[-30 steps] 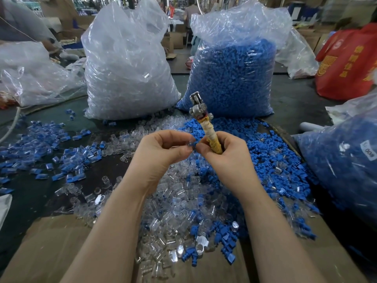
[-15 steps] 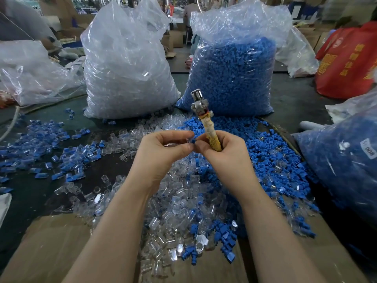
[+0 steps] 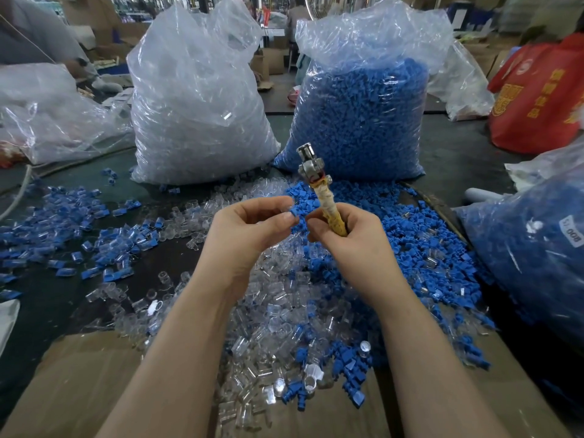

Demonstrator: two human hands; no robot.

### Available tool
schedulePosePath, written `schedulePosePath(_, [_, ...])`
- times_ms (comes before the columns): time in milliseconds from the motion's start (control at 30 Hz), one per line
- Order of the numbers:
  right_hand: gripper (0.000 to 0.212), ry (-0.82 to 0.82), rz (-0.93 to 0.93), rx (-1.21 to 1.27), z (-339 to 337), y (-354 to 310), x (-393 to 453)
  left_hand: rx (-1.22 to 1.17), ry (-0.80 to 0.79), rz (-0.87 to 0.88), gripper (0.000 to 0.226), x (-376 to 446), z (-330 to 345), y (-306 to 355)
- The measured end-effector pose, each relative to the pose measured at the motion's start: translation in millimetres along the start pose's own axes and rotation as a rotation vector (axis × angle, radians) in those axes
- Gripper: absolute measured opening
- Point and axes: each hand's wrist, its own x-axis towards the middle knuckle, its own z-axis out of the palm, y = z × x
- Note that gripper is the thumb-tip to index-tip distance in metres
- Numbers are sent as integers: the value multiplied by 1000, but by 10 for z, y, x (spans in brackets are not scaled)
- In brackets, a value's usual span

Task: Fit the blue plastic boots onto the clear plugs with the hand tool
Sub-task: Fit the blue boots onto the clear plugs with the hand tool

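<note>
My left hand (image 3: 252, 229) pinches a small blue boot (image 3: 295, 213) between thumb and fingertips, over the heap. Just to its right, my right hand (image 3: 350, 241) grips the hand tool (image 3: 319, 191), a yellow-wrapped handle with a metal head pointing up and away. The two hands sit a small gap apart. Loose clear plugs (image 3: 278, 314) lie heaped under my wrists, and loose blue boots (image 3: 410, 241) spread to the right. Whether a clear plug sits inside the blue boot I cannot tell.
A big bag of clear plugs (image 3: 196, 102) and a big bag of blue boots (image 3: 363, 109) stand behind the heap. Fitted blue-and-clear pieces (image 3: 104, 245) lie scattered left. Another blue bag (image 3: 537, 248) sits at the right, a red bag (image 3: 537, 96) beyond. Cardboard (image 3: 79, 390) lies near me.
My hands have drawn slightly apart; the blue boot now shows at my left fingertips. The tool head has tipped a little further upright.
</note>
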Motion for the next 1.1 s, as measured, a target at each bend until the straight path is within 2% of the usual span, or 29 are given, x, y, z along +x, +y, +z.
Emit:
schedulePosePath(133, [9, -43, 55, -44, -78, 31, 5, -108, 6, -9, 37, 14, -32, 11])
schedulePosePath(233, [6, -70, 75, -53, -100, 30, -3, -106, 16, -7, 30, 15, -37, 19])
schedulePosePath(400, [14, -28, 2, -81, -65, 30, -8, 19, 61, 16, 16, 21, -30, -11])
schedulePosePath(567, [7, 17, -81, -72, 36, 17, -4, 186, 46, 67, 15, 15, 12, -46])
schedulePosePath(967, [9, 7, -107, -157, 52, 22, -5, 238, 51, 61, 14, 1, 24, -33])
schedulePosePath(1100, [10, -70, -45, -98, -4, 28, -12, 195, 54, 66, 15, -6, 13, -19])
